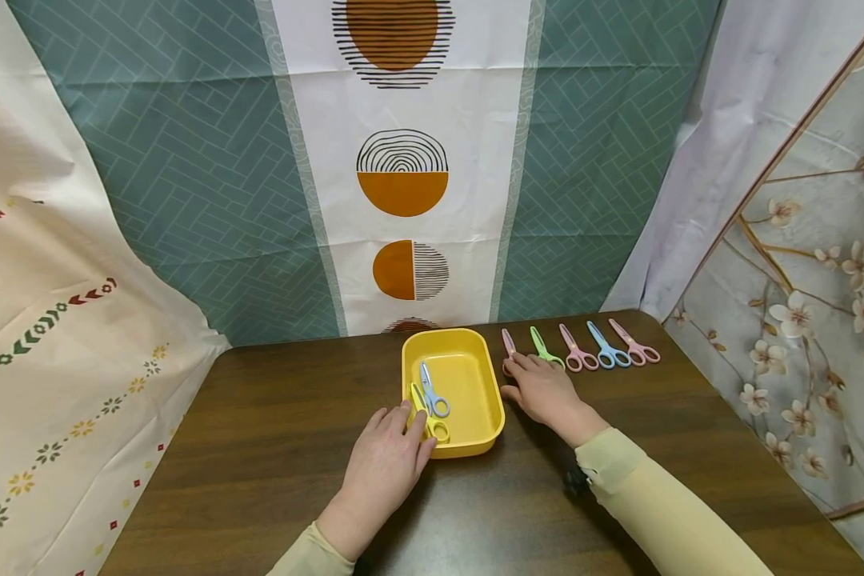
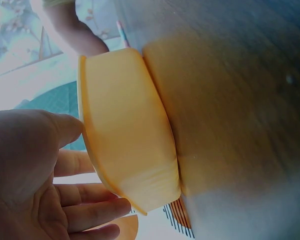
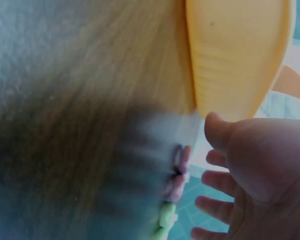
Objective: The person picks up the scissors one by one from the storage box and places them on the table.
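A yellow plastic tray (image 1: 470, 384) stands on the table, with blue scissors (image 1: 426, 380) and yellow scissors (image 1: 418, 396) lying inside at its left. My left hand (image 1: 387, 456) rests at the tray's near left corner, thumb and loosely spread fingers at the rim; the left wrist view shows the tray's outer wall (image 2: 125, 130) beside the thumb. Just right of the tray, my right hand (image 1: 547, 394) reaches with extended fingers over pink scissors (image 1: 507, 340), covering most of their handles. Green scissors (image 1: 538, 342) lie by its fingertips, handles partly hidden. Nothing shows gripped in that hand.
Farther right along the table's back edge, pink scissors (image 1: 572, 346), blue scissors (image 1: 605, 344) and another pink pair (image 1: 634, 348) lie in a row, handles toward me. A patterned curtain (image 1: 403, 104) hangs behind the dark wooden table (image 1: 274, 456); floral cloth hangs at the right.
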Demonstrator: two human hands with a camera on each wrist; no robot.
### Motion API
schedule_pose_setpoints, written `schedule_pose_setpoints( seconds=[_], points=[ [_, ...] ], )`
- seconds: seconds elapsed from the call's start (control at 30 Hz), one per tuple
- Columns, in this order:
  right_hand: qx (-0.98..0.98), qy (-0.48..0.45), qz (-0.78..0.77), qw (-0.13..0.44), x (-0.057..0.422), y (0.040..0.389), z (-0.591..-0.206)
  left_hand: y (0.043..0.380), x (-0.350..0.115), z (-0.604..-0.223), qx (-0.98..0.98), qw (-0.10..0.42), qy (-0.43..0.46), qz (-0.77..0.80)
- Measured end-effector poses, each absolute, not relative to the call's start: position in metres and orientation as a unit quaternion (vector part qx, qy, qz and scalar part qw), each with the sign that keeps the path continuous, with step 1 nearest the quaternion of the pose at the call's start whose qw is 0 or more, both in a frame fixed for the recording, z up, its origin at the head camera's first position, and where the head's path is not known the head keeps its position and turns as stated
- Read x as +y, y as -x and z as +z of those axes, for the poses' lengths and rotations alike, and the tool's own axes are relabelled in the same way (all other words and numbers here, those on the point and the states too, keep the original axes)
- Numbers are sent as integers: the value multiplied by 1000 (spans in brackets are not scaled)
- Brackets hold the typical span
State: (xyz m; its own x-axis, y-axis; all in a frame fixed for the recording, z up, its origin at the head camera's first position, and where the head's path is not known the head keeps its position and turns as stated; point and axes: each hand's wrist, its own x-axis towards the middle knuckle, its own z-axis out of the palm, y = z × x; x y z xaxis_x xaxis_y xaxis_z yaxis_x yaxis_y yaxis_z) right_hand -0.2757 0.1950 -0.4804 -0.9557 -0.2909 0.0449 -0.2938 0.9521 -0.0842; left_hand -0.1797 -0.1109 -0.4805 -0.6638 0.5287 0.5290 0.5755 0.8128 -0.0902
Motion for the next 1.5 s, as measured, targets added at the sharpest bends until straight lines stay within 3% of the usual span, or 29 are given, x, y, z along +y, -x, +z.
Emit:
schedule_pose_setpoints(
  seconds=[0.3, 0.87, 1.5],
  points=[
    [-978, -169, 58, 108, 195, 257, -473, 179, -111, -482, -913, 272, 302, -43],
    [-958, -216, 79, 169, 172, 228, -453, 179, -111, -480, -914, 268, 301, -39],
    [-947, -288, 44, 132, 129, 217, -458, 180, -111, -480, -914, 270, 302, -32]
  ],
)
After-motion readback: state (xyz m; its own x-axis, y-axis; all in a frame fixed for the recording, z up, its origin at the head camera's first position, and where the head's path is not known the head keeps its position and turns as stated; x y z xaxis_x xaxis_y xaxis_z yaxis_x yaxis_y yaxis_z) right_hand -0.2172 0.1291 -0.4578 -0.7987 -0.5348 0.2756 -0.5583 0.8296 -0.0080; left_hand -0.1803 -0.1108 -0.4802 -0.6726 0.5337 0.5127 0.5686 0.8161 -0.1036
